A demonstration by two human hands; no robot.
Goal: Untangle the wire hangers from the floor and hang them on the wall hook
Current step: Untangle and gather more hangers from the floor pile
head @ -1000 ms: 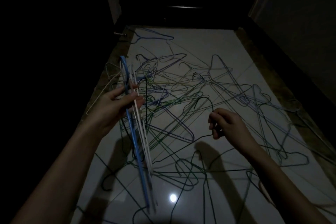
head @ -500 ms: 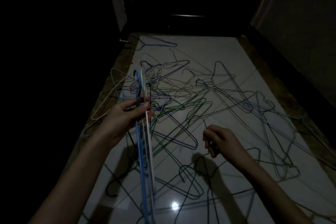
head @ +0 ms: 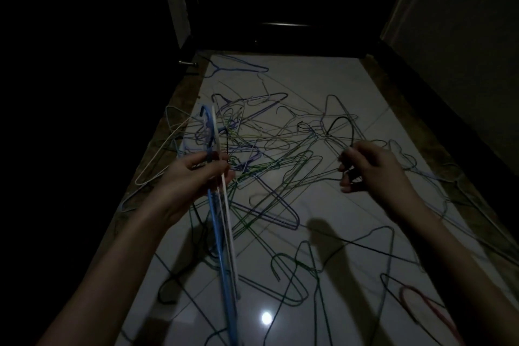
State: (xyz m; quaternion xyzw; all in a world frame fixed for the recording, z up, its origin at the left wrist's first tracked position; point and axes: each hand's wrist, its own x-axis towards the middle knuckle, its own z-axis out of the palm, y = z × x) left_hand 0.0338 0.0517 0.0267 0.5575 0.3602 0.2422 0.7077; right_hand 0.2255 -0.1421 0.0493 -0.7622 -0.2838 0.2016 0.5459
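Item: tangled heap of wire hangers (head: 269, 154) on the pale tiled floor (head: 323, 87), taken here as our landmark

- Left hand (head: 193, 177): level with the near-left edge of the heap, fingers curled round a bundle of collected hangers (head: 222, 233), blue and white, hooks up. We note it has risen a little against the heap over the last second, the bundle coming with it, grip unchanged
- Right hand (head: 370, 168): above the right side of the heap, fingers pinched narrowly on a dark hanger (head: 341, 132) whose hook arches up beyond the knuckles. A second ago this hand sat lower and nearer us; it has since lifted and gone outward, carrying the dark wire up. One long dark line runs from near the hand across the floor nearer us than the heap; we cannot tell in this light whether it is the same wire
- Loose pieces: green hanger (head: 292, 281) and red hanger (head: 421, 306) nearer us than the heap, blue hanger (head: 238, 67) beyond it
- Wall hook: not in view

Reading: we judge one more hanger is being drawn free to join the bundle; most of the heap lies unsorted, nothing hung yet. Snagging on neighbouring wires is the likely trouble
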